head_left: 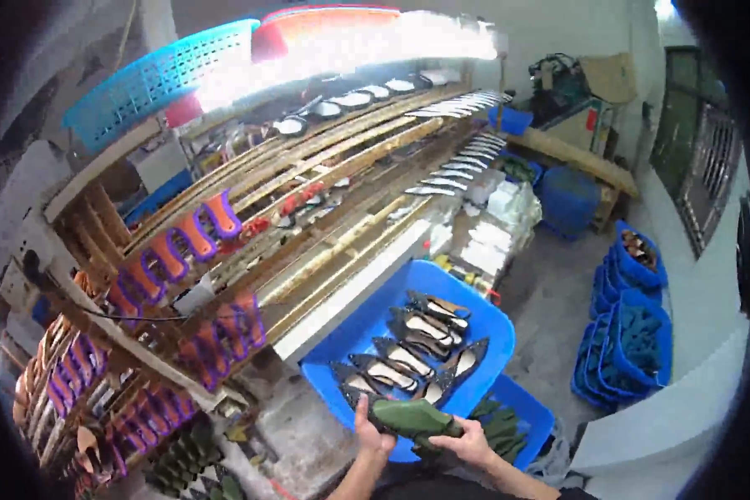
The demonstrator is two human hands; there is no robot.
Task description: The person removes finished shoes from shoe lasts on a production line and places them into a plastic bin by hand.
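While both hands met low in the head view, they held one green shoe [415,416] between them, just over the near rim of a blue tub [485,321]. The left hand [370,432] was wrapped around the heel end of that shoe, fingers closed on it, and the right hand [468,444] gripped its toe end from the other side. Inside the tub lay rows of dark pointed shoes [412,350] with pale insoles, toes turned mostly toward the upper left. Under the tub sat a second blue bin [532,410] with more green pieces [496,425] in it. A long wooden rack [325,192] ran up the left, carrying orange and purple shoe lasts [183,246] near its lower end and silvery soles [462,162] farther along. Stacked blue crates [629,346] stood on the floor to the right, well apart from the hands. A turquoise basket [154,79] rested on top of the rack.
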